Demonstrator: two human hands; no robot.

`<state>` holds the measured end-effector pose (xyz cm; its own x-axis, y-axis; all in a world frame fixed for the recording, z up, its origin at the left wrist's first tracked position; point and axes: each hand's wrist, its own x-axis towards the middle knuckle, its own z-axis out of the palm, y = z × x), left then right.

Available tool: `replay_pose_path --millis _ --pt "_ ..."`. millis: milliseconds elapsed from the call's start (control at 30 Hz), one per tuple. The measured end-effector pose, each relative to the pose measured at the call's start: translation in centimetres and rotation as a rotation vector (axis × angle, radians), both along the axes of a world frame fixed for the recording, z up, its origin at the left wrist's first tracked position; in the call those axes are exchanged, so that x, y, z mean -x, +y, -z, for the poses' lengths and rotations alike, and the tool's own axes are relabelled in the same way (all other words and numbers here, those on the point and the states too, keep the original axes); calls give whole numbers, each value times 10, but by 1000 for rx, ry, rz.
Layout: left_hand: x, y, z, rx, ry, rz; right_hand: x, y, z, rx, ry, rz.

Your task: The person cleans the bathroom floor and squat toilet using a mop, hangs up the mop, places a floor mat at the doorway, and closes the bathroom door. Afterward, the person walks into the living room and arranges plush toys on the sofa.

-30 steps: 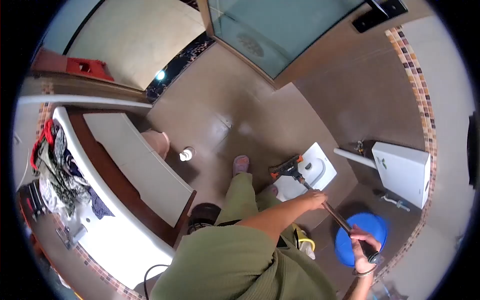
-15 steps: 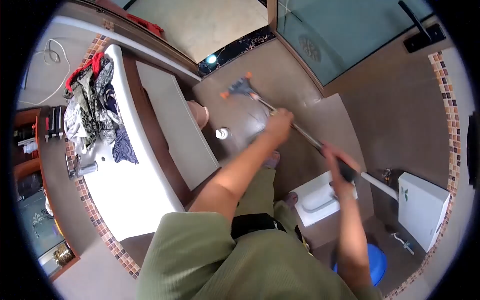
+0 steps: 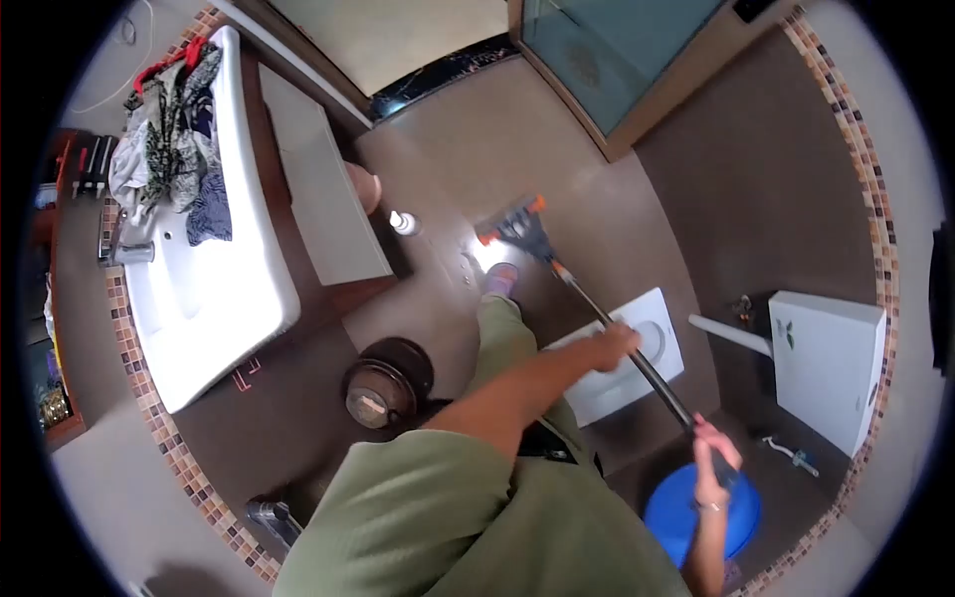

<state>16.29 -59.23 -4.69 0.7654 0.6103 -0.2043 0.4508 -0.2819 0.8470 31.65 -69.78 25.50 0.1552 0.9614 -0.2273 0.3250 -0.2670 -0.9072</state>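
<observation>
A long-handled floor scrub brush (image 3: 522,231) with a grey head and orange ends stretches diagonally across my view, its head low over the tiled floor. My left hand (image 3: 617,345) is wrapped round the middle of its metal pole. Farther back, above a blue bucket (image 3: 665,502), my right hand (image 3: 716,458) grips the dark end of the handle. Below the pole lies a white squat toilet (image 3: 597,398), partly covered by my left forearm. One of my feet (image 3: 502,281) in a slipper stands close to the brush head.
At left is a white washbasin (image 3: 254,269) heaped with clothes (image 3: 174,139), over a cabinet (image 3: 323,189). A white bottle (image 3: 404,223) stands on the floor. Nearer me is a dark round container (image 3: 393,373). A white cistern (image 3: 826,368) hangs at right; a glass door (image 3: 617,60) stands beyond.
Both hands have drawn the brush back toward me and to the right, and its head has moved nearer my foot. My view has shifted, showing the dark container and more of the bucket.
</observation>
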Motion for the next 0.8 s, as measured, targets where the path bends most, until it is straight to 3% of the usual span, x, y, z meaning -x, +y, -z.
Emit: replay_pose_path --millis 100,167,267,367,500,567,633,667,700,733,767,800 --pt "-68 -59 -79 224 -201 180 -50 -46 -81 97 -94 -25" --pt "-87 -93 -104 155 -261 196 -57 -62 -110 149 -167 -107" --pt "-87 -103 -110 151 -269 247 -23 -59 -126 171 -183 25" --pt "-60 -71 -131 32 -237 380 -10 -58 -132 85 -188 -19" --pt "4 -27 -165 -112 -294 200 13 -30 -140 -74 -79 -34" --pt "38 22 -176 -79 -14 181 21 6 -121 -156 14 -91" --pt "90 72 -140 -243 -162 77 50 52 -85 -204 36 -38" --pt "120 99 -142 -269 70 16 73 76 -64 -172 92 45" --pt "160 126 -148 -263 112 -59 98 103 -41 -55 -69 102" --pt "194 153 -119 -325 204 -144 134 134 -25 -33 87 110" --pt "230 174 -118 -285 408 -238 172 159 0 -17 408 106" --pt "265 188 -118 -344 547 -347 217 182 16 65 482 140"
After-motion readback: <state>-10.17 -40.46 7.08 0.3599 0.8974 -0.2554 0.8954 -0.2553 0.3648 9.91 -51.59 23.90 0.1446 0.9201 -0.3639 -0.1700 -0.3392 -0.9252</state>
